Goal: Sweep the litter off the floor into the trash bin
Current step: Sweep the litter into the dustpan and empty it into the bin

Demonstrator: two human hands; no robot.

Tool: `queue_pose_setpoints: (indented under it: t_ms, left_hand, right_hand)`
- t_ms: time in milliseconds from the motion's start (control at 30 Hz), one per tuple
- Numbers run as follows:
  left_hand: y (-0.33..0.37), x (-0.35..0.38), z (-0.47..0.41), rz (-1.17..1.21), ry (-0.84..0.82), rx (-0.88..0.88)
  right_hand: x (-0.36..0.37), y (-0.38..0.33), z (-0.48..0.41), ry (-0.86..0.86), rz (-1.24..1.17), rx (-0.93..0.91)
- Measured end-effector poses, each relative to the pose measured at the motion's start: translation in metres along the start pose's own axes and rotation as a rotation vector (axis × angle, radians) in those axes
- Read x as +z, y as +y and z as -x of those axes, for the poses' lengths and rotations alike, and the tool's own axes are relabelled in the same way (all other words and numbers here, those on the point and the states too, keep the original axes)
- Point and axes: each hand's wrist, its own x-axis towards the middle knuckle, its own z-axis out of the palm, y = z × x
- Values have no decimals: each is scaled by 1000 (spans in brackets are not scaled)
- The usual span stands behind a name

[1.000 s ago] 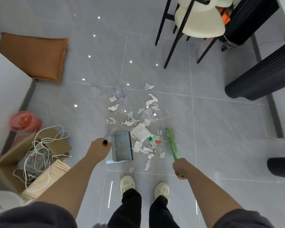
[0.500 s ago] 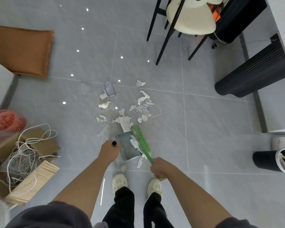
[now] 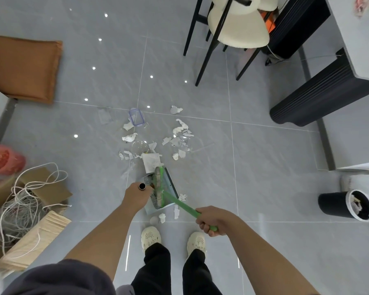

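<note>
L grip clamped round the dustpan handle, arm stretched fwd and down, black handle end poking up out of my fist. R grip clamped on the green broom stick, arm angled in twd centre. Broom head sits inside the pan, just beside L grip. Litter, torn paper and clear plastic, strewn on the floor ahead of the pan; few scraps near my shoes. Trash bin well apart to my R.
</note>
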Motion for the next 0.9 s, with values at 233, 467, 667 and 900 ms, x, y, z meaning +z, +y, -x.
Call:
queue_pose_setpoints:
  t_ms: [233, 467, 667, 900]
  left_hand:
    - [-13, -5, -5, 160, -11, -84]
    - [-1, -3, 21, 184, 24, -6]
    - [-16, 8, 52, 121, -58, 107]
    - [-48, 31, 96, -22, 40, 215]
  right_hand:
    - [-14, 15, 15, 96, 5, -11]
    - [-32, 24, 39, 158, 63, -11]
    - [-42, 48, 49, 176, -134, -28]
    - [-54, 96, 66, 230, -135, -77]
